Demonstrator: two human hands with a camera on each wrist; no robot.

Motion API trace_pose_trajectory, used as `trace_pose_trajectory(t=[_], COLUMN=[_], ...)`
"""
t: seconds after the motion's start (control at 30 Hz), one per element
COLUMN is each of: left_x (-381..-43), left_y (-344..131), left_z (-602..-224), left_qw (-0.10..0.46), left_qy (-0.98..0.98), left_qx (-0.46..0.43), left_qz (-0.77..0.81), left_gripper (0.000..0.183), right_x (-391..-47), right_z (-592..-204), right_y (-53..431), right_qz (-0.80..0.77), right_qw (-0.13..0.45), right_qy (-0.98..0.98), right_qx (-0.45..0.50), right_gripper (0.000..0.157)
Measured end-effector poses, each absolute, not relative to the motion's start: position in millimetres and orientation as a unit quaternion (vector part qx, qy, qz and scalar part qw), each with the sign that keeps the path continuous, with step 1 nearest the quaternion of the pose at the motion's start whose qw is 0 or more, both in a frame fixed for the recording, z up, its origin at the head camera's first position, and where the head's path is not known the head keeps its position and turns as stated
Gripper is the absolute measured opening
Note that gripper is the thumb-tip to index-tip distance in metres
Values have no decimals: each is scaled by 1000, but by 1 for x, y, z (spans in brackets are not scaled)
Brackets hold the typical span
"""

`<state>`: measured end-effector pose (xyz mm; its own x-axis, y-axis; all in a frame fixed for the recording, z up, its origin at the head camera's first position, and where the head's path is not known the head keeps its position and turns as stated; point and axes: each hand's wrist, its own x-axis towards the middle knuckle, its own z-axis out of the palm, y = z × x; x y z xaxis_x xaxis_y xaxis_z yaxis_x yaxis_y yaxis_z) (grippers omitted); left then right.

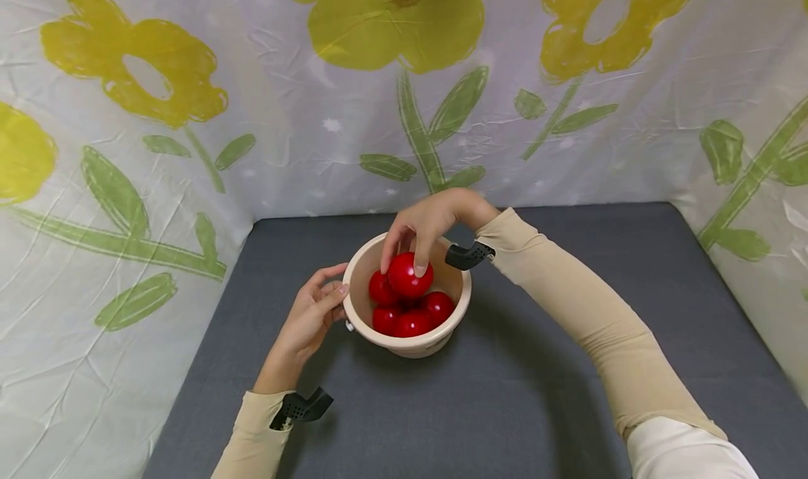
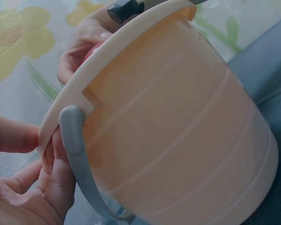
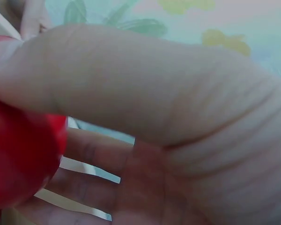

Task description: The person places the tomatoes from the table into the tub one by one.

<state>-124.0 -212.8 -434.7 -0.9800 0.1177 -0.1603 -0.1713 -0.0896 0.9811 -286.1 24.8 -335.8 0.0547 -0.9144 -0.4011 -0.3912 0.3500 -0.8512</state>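
A cream plastic bucket (image 1: 463,300) stands on the dark tabletop with several glossy red balls (image 1: 413,322) inside. My right hand (image 1: 432,219) reaches down over the far side of the rim and grips one red ball (image 1: 410,275) between thumb and fingers, above the others. In the right wrist view the held ball (image 3: 23,154) lies under the thumb, with the fingers behind it. My left hand (image 1: 313,307) pinches the bucket's left rim, thumb on one side and fingers on the other. The left wrist view shows a grey handle (image 2: 79,154) hanging beside those fingers.
The dark grey table (image 1: 480,423) extends around the bucket. Behind it and at both sides hangs a pale curtain (image 1: 290,114) printed with yellow flowers. Each wrist wears a black camera mount (image 1: 470,254).
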Motion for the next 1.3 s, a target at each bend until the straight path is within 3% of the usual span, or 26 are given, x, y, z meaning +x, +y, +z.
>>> trace_pose_trajectory(t=[0.97,1.13,1.3], left_x=[-124,-123,-123], left_y=[-213,-215,-217], left_z=[-436,-436,-430], left_qw=[93,68,-3], left_qy=[665,700,816], left_qx=[-15,3,53], left_qz=[741,711,576], left_gripper=[47,47,46], right_x=[-271,-261,-245], right_z=[-340,-336,-333], right_y=[31,45,75], right_qz=[-266,-294,-307], right_qw=[460,412,286], right_qy=[674,696,754], right_qx=[-513,-509,-506], right_gripper=[51,48,49])
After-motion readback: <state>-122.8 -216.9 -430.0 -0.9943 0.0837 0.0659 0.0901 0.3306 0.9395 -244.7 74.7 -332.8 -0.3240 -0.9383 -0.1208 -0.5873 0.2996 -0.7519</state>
